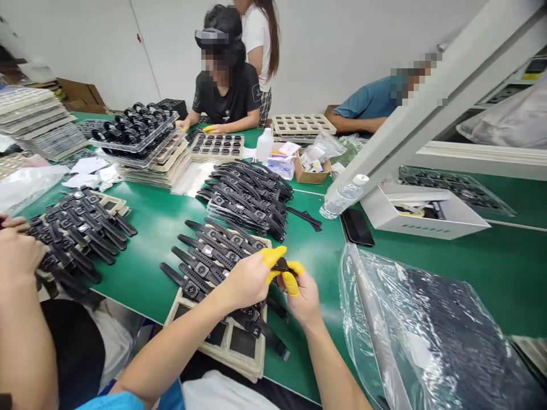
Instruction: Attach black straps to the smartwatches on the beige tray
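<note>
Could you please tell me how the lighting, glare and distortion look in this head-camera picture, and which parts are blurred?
Head view: even, bright light with soft shadows; white glare on the clear plastic bag at right; wide-angle bending toward the edges, the white beam slanting steeply; left hand and right hand, with yellow fingertip covers, fairly sharp around a small black part; the co-workers' faces are pixelated.

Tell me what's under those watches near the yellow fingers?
A beige tray with square pockets lies under the black watches. Some pockets at its near end show; those beneath the watches are covered.
</note>
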A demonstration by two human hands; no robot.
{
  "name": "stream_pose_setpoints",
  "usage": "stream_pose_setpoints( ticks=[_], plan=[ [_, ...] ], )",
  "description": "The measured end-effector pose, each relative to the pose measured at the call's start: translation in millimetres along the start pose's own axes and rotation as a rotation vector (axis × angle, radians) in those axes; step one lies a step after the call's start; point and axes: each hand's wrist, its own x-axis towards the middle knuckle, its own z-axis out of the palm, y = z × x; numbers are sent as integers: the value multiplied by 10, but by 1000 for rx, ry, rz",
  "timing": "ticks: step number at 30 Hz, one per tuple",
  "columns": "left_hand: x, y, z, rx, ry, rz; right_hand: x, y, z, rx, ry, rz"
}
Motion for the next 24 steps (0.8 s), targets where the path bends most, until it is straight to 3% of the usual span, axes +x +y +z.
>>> stream_pose_setpoints(
  ticks=[3,5,8,11,16,19,24],
  plan=[
    [-15,-1,-291,136,-30,-96,33,-13,-44,-85,-89,-80],
    [-67,-25,-550,235,-120,-175,48,-44,-58,-146,-173,-153],
    [-217,-51,-915,338,-274,-251,39,-101,-58,-248,-363,-238],
    [-436,-67,-1145,338,-308,-331,15,-157,-30,-339,-541,-222],
    [-881,-163,-1222,338,-298,-426,42,-231,12,-466,-707,-188],
    [-1112,-212,-1219,429,-284,-404,9,-357,-50,-490,-721,-169],
    [-1246,-64,-1304,310,-361,-380,-448,-690,-262,-481,-733,-168]
  ],
)
